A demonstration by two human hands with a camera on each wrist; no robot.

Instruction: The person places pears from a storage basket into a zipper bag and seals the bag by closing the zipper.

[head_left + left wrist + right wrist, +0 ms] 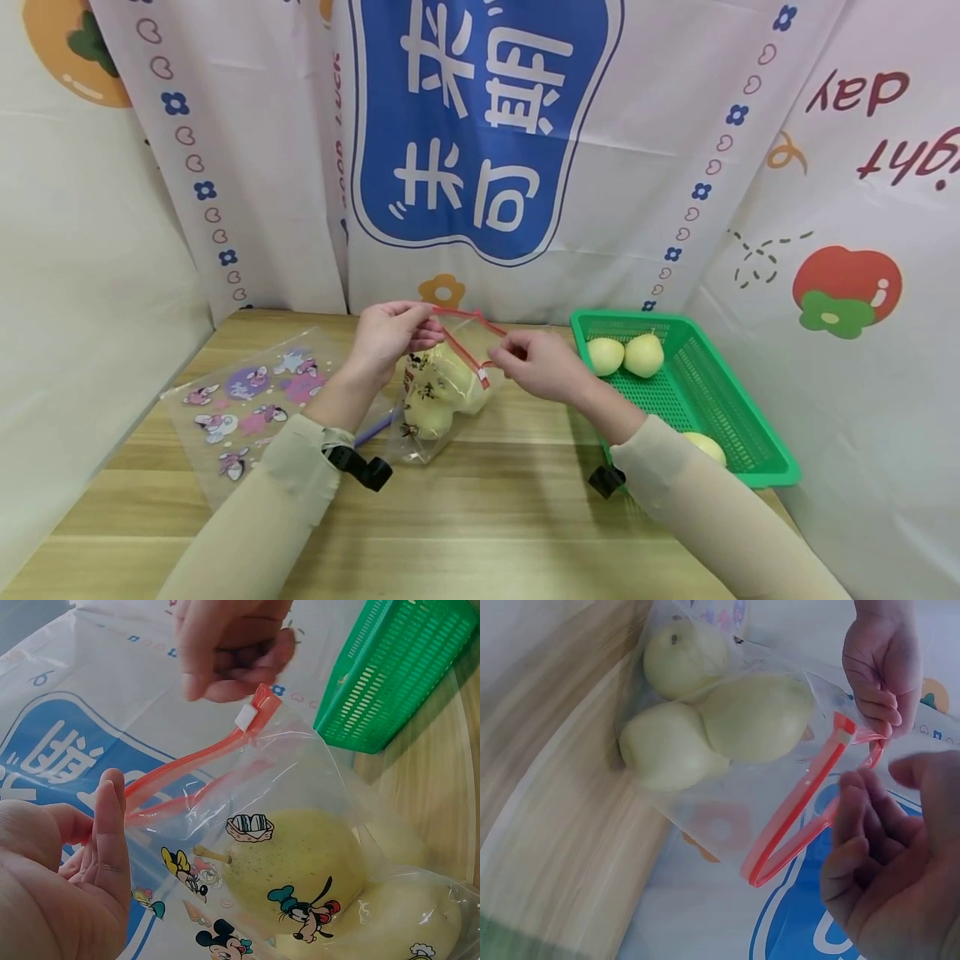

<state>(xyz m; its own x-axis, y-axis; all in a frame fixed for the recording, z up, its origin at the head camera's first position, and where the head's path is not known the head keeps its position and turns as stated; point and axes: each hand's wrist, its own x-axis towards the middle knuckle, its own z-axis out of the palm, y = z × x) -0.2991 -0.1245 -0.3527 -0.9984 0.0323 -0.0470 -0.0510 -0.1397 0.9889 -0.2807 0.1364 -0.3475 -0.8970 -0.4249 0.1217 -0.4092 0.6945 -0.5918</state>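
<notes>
A clear zip bag with a red zip strip and cartoon prints stands with its mouth parted. Inside are three pale yellow pears. The left hand pinches one end of the red strip between thumb and fingers. Close by the other side of the mouth is the right hand, its fingers loosely bent and its thumb apart from them in the right wrist view. A white slider sits at one end of the strip, just below the right hand in the left wrist view.
A green basket stands at the right, with two pears at its back and another pear partly behind the right sleeve. Flat on the left lies a printed clear bag, with a blue strip near it. Printed cloth surrounds the wooden table.
</notes>
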